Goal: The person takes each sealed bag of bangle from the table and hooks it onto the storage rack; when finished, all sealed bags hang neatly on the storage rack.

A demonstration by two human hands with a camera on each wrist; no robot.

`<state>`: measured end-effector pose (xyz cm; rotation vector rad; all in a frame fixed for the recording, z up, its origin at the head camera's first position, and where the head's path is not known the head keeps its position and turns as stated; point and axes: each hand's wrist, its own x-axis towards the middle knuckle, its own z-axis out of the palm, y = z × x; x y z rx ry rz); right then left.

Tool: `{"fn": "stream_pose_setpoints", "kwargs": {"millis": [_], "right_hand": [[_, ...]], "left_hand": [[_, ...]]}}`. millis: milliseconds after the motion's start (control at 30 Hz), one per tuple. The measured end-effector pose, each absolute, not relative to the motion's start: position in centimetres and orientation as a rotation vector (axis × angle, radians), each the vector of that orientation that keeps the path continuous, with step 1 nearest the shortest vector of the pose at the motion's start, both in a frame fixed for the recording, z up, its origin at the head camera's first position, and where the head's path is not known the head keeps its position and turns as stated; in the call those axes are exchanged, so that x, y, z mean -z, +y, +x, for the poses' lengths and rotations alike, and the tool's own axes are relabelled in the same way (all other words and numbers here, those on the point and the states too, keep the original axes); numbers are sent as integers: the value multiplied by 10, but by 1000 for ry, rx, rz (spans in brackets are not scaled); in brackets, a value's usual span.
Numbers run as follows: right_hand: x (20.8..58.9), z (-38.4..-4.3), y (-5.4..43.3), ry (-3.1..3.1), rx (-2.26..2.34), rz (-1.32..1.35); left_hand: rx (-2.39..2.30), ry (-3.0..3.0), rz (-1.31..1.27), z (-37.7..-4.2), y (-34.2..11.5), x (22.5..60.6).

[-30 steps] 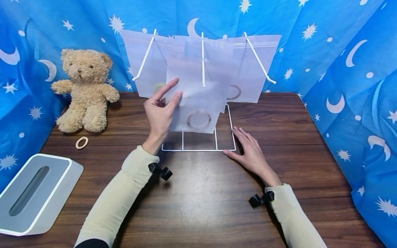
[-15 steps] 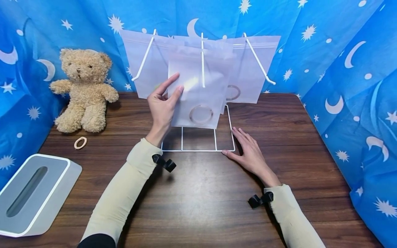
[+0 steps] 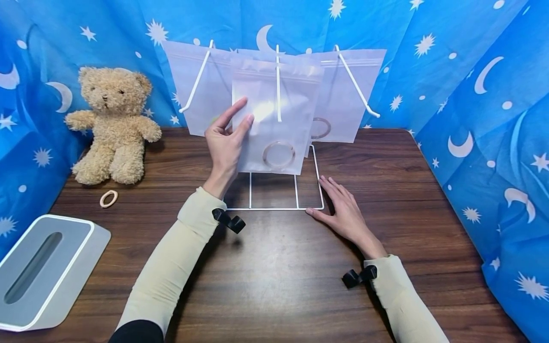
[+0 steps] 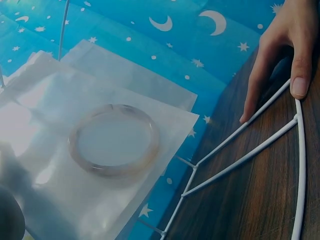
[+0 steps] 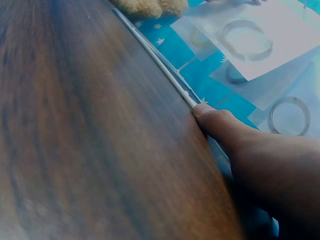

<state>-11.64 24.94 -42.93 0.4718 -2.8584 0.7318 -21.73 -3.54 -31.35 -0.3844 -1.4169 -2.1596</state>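
My left hand (image 3: pixel 225 145) grips the left edge of a translucent zip bag (image 3: pixel 261 136) at the middle of a white wire rack. Inside this bag lies a pale, brownish bangle (image 3: pixel 279 155), seen closely as a ring in the left wrist view. The rack's middle prong (image 3: pixel 279 95) shows in front of the bag; I cannot clearly see where it passes through. My right hand (image 3: pixel 343 212) rests with extended fingers on the right front corner of the rack's base (image 3: pixel 266 209). In the right wrist view its thumb (image 5: pixel 212 114) touches the base wire.
Other zip bags hang behind, one at the left prong (image 3: pixel 197 78) and one at the right prong (image 3: pixel 353 81). A teddy bear (image 3: pixel 112 126), a wooden ring (image 3: pixel 108 198) and a tissue box (image 3: pixel 64 267) stand left on the wooden table (image 3: pixel 283 281). Blue curtains enclose the back and sides.
My left hand has moved slightly up and back with the zip bag, whose top edge now stands higher along the middle prong. My right hand has stayed on the base corner.
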Motion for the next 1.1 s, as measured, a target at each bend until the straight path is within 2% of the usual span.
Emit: {"fn": "stream_pose_setpoints", "kwargs": {"millis": [533, 900, 1100], "right_hand": [[428, -116, 249, -2855, -737, 471], [429, -119, 248, -2861, -739, 490], [430, -118, 250, -2863, -733, 476]], "left_hand": [[2186, -1398, -392, -220, -37, 318], [2227, -1398, -615, -220, -48, 325], [2197, -1523, -642, -217, -63, 332]]}}
